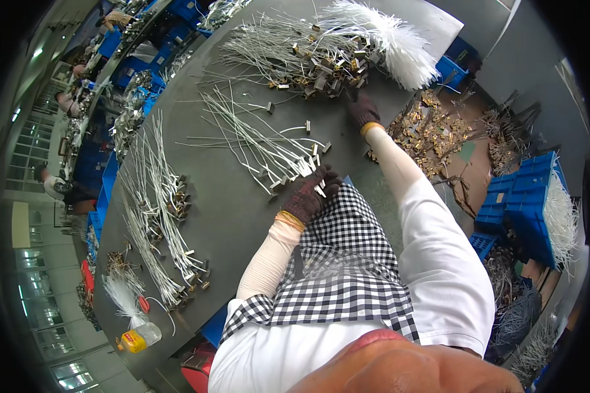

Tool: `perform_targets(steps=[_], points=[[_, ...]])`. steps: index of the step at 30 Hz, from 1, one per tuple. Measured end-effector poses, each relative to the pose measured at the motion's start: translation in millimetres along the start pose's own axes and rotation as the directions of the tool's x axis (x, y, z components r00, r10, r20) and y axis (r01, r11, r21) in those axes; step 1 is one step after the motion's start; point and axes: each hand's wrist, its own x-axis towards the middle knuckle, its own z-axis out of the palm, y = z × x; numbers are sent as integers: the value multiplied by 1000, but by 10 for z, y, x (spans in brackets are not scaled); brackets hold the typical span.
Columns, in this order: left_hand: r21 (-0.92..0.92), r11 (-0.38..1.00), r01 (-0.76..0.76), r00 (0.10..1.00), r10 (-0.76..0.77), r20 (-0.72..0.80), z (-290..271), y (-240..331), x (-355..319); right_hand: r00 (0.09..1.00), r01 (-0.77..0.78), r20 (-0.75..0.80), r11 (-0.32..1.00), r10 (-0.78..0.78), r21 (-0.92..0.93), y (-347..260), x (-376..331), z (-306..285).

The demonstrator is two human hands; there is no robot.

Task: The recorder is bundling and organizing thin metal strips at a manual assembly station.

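Note:
My left hand (311, 193), in a dark knitted glove with a yellow cuff, is closed around the ends of a bunch of thin white wires (255, 141). Small white and metallic block-shaped ends stick out by its fingers, and the wires fan out to the far left across the grey table. My right hand (363, 110), gloved the same way, stretches to the near edge of a big wire pile (328, 62) with many metal and brass-coloured end blocks. Its fingertips blend into the dark blocks, so their grip is unclear. A few single wires lie between the hands.
Two rows of similar wires (154, 223) lie at the left. A plastic bottle (137, 337) holding white strands stands near the table's left edge. White strands (400, 49) spread at the far right. Brass-coloured pieces (432, 131) and blue crates (521, 206) are on the right.

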Motion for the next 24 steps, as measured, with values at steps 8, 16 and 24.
perform_targets(steps=[8,16,24], points=[[-732,608,309,949,-242,200,219,-348,506,886,-420,361,837,292,352,888,-1689,-1152],[-681,668,301,912,-411,0,673,-793,1169,672,-727,577,561,464,396,1322,-3777,-2352],[-157,932,-328,942,309,-133,-197,-395,1364,564,-801,679,513,470,309,1440,-4065,-2263]])
